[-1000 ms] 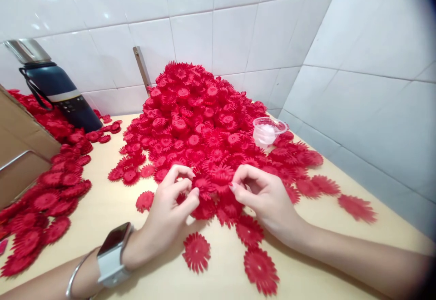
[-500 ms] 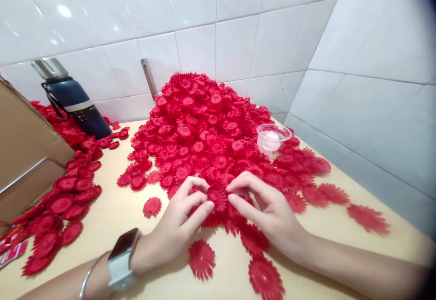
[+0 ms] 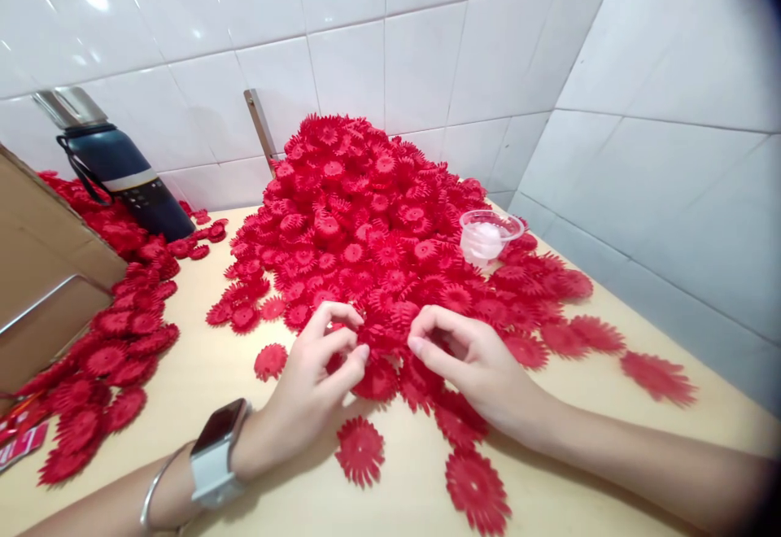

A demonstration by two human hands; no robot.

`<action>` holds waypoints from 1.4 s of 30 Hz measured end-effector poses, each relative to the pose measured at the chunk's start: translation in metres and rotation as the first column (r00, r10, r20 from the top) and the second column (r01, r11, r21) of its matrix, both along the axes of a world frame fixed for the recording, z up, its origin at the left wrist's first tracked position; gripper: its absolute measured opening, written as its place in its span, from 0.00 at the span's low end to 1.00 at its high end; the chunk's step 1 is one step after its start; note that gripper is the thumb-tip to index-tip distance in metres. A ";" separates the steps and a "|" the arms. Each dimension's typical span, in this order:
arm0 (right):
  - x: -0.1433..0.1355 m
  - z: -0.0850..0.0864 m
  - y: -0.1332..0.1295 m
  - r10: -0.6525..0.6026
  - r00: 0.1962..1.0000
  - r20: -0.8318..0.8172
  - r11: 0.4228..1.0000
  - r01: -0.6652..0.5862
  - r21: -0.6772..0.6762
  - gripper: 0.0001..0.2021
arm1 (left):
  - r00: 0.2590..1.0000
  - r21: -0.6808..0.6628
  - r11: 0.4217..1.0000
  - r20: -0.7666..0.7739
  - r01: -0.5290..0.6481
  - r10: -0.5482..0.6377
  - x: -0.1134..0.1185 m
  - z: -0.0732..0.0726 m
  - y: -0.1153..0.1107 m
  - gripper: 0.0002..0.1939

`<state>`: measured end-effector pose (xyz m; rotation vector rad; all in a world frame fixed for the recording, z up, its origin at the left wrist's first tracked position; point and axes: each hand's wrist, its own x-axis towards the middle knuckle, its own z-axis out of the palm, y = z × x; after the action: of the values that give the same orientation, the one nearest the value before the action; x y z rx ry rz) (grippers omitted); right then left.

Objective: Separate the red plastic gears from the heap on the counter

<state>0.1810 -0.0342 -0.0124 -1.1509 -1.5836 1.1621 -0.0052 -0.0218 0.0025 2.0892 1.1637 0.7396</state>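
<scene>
Red fringed paper flowers form a big heap [image 3: 351, 220] on the table. In front of it my left hand [image 3: 329, 354], wearing a watch [image 3: 220, 439], has bent fingers with the thumb near the middle fingertip. Whatever it pinches blends into the red behind. Facing it, my right hand [image 3: 455, 350] pinches with thumb and forefinger at the edge of a red flower [image 3: 386, 338] between the hands. Below them lie two single flowers, one nearer the left hand [image 3: 359, 451] and one farther right [image 3: 477, 490].
A clear plastic cup [image 3: 482, 246] with whitish contents sits at the heap's right side. At left are a dark blue bottle [image 3: 131, 171], a cardboard box [image 3: 52, 277] and more red flowers [image 3: 106, 358]. White tiled walls [image 3: 421, 57] stand behind and to the right.
My left hand has shifted slightly left, away from the flower between the hands, and that flower looks more tilted. The whole view has moved a little.
</scene>
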 end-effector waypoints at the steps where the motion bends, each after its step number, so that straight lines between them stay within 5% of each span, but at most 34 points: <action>1: 0.000 -0.001 0.000 -0.025 1.000 -0.018 1.000 0.025 -0.010 0.06 | 1.000 0.012 1.000 0.007 -0.024 0.024 0.000 -0.001 0.001 0.15; 9: 0.001 -0.006 0.001 -0.132 0.985 -0.108 0.991 0.130 -0.020 0.06 | 0.989 0.081 0.986 0.060 -0.143 0.138 -0.001 -0.005 0.004 0.14; 13: 0.002 -0.007 0.005 -0.276 0.952 -0.134 0.961 0.278 -0.002 0.06 | 0.974 0.146 0.964 0.081 -0.222 0.212 -0.003 -0.005 0.007 0.15; 17: 0.001 -0.008 0.006 -0.347 0.930 -0.123 0.932 0.356 0.065 0.04 | 0.990 0.132 0.982 0.048 -0.137 0.131 -0.002 -0.003 0.005 0.14; 20: 0.000 -0.006 0.001 -0.266 0.959 -0.100 0.940 0.281 0.195 0.02 | 0.999 0.095 0.994 0.014 -0.047 0.046 0.001 -0.002 0.001 0.12; 25: -0.002 0.001 -0.006 -0.012 0.993 0.113 0.954 -0.023 0.300 0.05 | 0.996 0.121 0.988 -0.029 0.091 -0.088 0.003 -0.002 0.000 0.10; 29: -0.003 0.003 -0.003 0.044 0.991 0.128 0.978 -0.069 0.197 0.03 | 0.989 0.140 0.980 -0.043 0.145 -0.140 0.003 -0.003 0.000 0.09; 35: -0.003 0.005 0.001 0.072 0.993 -0.095 0.995 -0.079 -0.061 0.07 | 0.977 0.187 0.960 -0.082 0.210 -0.198 0.005 -0.004 -0.001 0.09; 42: -0.004 0.004 0.003 0.105 0.982 -0.155 0.990 -0.118 -0.081 0.05 | 0.971 0.232 0.944 -0.110 0.233 -0.212 0.005 -0.006 -0.002 0.09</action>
<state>0.1771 -0.0316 -0.0082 -1.0159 -1.5088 1.3734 -0.0001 -0.0234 -0.0032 2.4291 0.8937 0.7228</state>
